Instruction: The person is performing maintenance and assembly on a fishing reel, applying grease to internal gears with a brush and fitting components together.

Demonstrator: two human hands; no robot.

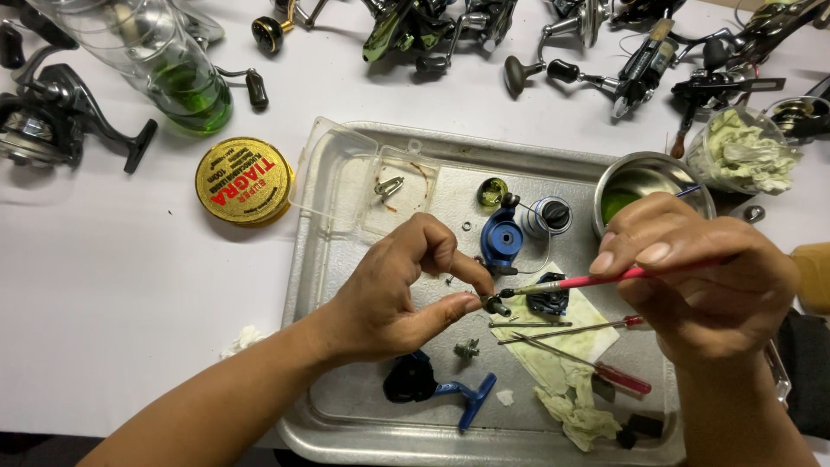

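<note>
My left hand (402, 290) pinches a small dark metal part (495, 304) between thumb and forefinger above a metal tray (303, 259). In my right hand (692, 277) is a thin red-handled brush (596, 281), its tip touching the small part. Under the hands, on the tray, lie a blue reel body piece (502, 238), a spool wound with line (548, 215), a dark gear part (548, 303) on a stained paper tissue (562, 363), two red-handled screwdrivers (622, 378), and a black and blue reel handle (437, 385).
A clear plastic box lid (346, 177) rests on the tray's left corner. A steel bowl with green liquid (644, 186) sits at the tray's back right. A round gold tin (244, 181), a green-tinted clear bottle (156, 60) and several fishing reels (52, 112) crowd the white table.
</note>
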